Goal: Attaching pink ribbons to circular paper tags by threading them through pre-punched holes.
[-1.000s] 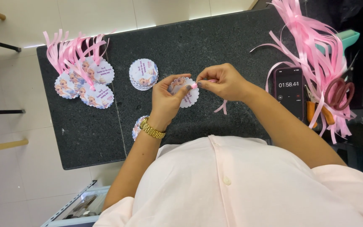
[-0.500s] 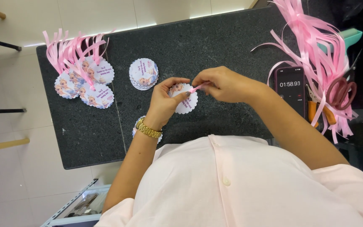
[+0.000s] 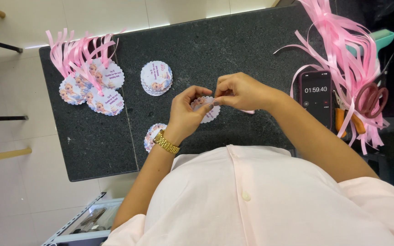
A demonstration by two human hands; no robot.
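Since half a second ago, both hands sit closer; our left hand [image 3: 185,114] and right hand [image 3: 240,92] pinch the scalloped tag [image 3: 207,110] between fingertips. Risk: pink ribbon [image 3: 248,111] slipping from the right fingers.

- Bright, even indoor light fills the scene; the pale tiled floor [image 3: 14,182] looks nearly washed out.
- A thin strip of glare runs along the far edge of the speckled dark granite countertop [image 3: 233,41].
- Shadows are soft and faint.
- The lit screen of the black smartphone [image 3: 316,98] stays readable.
- Focus is sharp at the centre; straight lines bow slightly at the frame's edges.
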